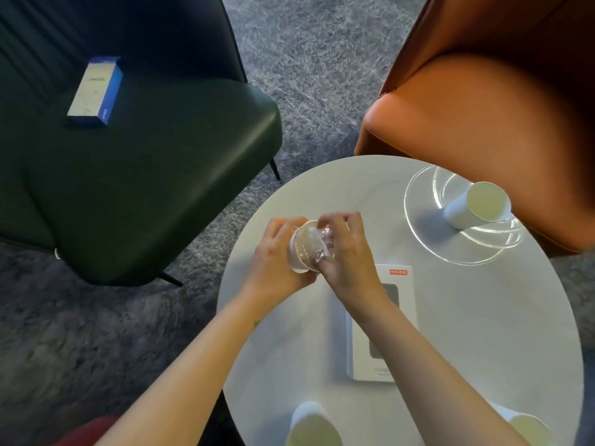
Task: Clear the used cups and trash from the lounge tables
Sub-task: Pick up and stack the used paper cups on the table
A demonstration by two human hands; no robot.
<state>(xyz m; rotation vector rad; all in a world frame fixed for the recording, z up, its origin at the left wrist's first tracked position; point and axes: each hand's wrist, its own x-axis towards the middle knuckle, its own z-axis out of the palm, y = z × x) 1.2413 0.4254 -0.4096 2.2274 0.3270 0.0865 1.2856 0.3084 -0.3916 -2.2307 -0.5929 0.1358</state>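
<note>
Above the round table's (pixel 450 317) far left part: the left hand (pixel 277 252) is curled round the wall of a paper cup (pixel 301 249). The cup is tilted, with its mouth toward the other hand, and it seems to be lifted off the top.
Right hand (pixel 347 252): its fingers are bent and pinch a crumpled clear wrapper (pixel 317 239), which they press into the mouth of the cup. Part of the wrapper is inside and part stands at the rim.
Step in hand: in my judgement, the trash is being packed into the cup so that both can leave in one carry.
To do it well: hold the cup firmly but do not squeeze, because the thin paper wall will probably fold. Push with the fingertips to the bottom, since crumpled film tends to spring back out.
Risk: I cannot tell if any liquid is left inside, so it is better to turn the cup upright before carrying it.
Other cups: one cup (pixel 476 206) stands on a clear plate (pixel 425 233) at the far right, and two cups (pixel 314 426) (pixel 528 426) stand at the near edge. The filled cup could probably be nested into one of them.
White box (pixel 363 365): it lies flat under the right forearm. Whether it is trash I cannot tell.
</note>
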